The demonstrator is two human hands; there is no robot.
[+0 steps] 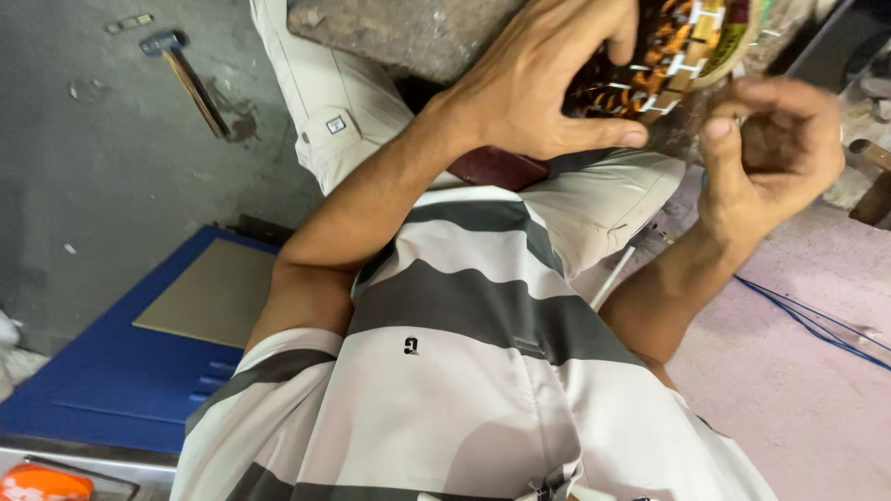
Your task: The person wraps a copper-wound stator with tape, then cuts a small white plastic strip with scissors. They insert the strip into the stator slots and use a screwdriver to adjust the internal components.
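My left hand (538, 83) grips the side of a round motor stator (673, 46) with copper windings and white slot liners, thumb along its lower edge. The stator sits at the top of the view, above my lap, resting against a rough stone block (408, 32). My right hand (775, 148) is just right of the stator, fingers curled and pinched together at its rim. I cannot make out anything between those fingers. My striped shirt fills the lower half of the view.
A hammer (186, 74) lies on the grey floor at top left. A blue metal box (111, 380) with a cardboard sheet (213, 292) sits at left. Blue wires (807, 320) run across the pink floor at right. A thin metal rod (617, 274) lies by my leg.
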